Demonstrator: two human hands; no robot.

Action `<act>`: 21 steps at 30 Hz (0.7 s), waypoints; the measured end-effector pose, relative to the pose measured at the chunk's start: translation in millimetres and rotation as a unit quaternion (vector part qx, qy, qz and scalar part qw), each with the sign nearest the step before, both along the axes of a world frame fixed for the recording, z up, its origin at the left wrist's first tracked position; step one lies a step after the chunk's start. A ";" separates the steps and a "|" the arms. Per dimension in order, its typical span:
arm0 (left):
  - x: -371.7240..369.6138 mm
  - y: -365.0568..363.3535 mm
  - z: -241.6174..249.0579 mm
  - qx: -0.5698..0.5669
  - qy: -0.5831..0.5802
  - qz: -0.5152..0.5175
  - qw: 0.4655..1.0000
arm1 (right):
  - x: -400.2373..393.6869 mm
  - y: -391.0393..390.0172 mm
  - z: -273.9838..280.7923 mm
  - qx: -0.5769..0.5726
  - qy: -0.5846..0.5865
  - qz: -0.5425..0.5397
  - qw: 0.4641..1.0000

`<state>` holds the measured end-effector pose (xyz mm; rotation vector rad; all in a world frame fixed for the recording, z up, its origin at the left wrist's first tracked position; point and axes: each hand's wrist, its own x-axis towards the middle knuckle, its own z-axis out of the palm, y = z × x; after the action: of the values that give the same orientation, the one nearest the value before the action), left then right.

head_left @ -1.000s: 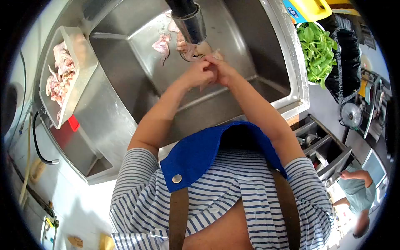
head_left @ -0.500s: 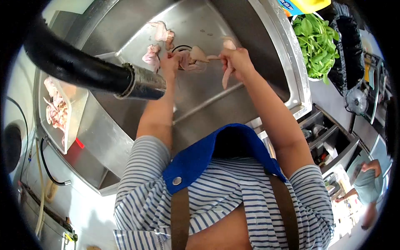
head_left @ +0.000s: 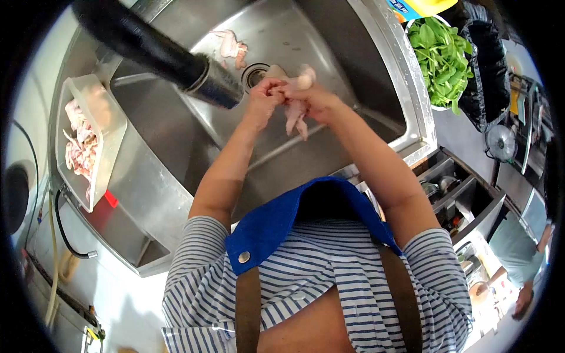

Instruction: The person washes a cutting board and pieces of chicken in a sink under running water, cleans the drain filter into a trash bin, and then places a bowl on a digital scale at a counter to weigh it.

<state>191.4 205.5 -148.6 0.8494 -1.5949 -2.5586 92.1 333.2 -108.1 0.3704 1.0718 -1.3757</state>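
No wording can be read for certain. The blue label [head_left: 399, 6] on the yellow container [head_left: 432, 7] carries small white characters, too blurred to make out.

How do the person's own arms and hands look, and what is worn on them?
The left hand and right hand show no gloves, and the wrists show no watch or bracelet. The fingers are too blurred to tell about rings. Loose white sleeves with thin, dark bluish stripes end around the elbows, leaving the forearms uncovered.
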 end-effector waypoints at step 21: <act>-16.3 -8.7 12.2 0.147 -0.050 0.177 0.972 | -19.0 -1.8 16.5 0.242 0.572 0.101 0.778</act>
<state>175.1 196.8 -136.4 1.1805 -0.9746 -2.5495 73.1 331.4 -91.6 -0.3088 2.4160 -1.0449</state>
